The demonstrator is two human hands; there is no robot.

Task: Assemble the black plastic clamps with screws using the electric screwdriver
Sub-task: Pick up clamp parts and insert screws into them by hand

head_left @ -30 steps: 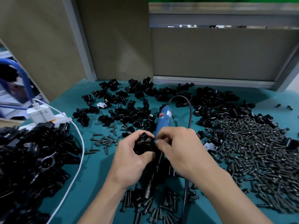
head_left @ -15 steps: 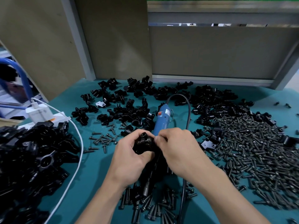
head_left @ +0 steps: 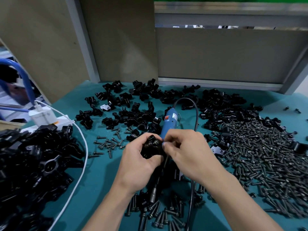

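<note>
My left hand [head_left: 140, 162] grips the black plastic clamp [head_left: 152, 148] above the teal table [head_left: 100, 174]; my right hand [head_left: 188, 152] pinches its side, any screw hidden. Risk: a crooked start would cross-thread or drop it.

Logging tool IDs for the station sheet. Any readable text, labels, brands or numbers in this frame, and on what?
No text here can be read.
Electric screwdriver: white label on the blue body, print too blurred to read.
White charger: faint grey print and a logo, too blurred to read.
Black plastic clamp in the left hand: no marking visible.
</note>
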